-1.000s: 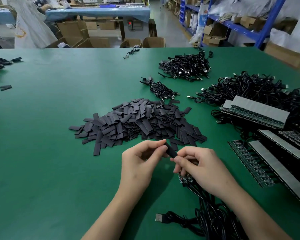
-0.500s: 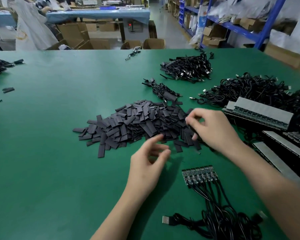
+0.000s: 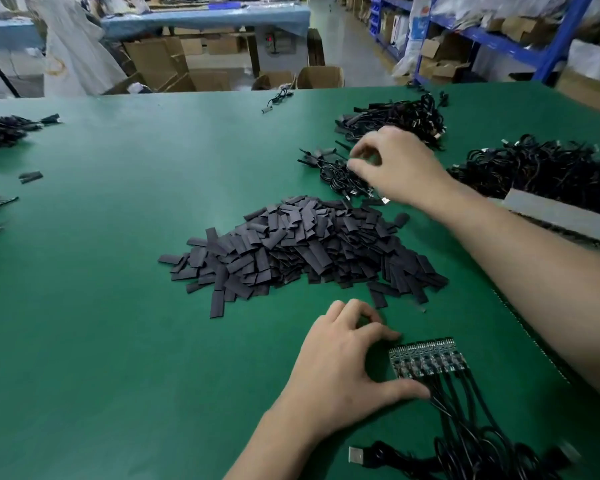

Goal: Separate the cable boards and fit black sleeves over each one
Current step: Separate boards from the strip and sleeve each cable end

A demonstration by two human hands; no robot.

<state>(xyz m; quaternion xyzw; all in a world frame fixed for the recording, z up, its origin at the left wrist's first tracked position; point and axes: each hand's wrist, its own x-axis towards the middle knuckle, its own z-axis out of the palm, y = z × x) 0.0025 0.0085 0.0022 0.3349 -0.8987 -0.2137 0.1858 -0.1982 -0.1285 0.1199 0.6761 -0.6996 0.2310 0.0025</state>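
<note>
Before sleeve pile: left hand, grip spread, thumb touching board strip cables.
Beyond sleeve pile: right hand over cable bundle, grip indiscernible.

Factory assembly floor with warehouse storage. Big green work table carries a bulk pile of black sleeves dead centre and cable heaps at 2 o'clock. Cardboard boxes sit on the floor at 12 o'clock under a blue-covered bench, and blue steel racking loaded with cartons and bags runs along 1 o'clock.
</note>
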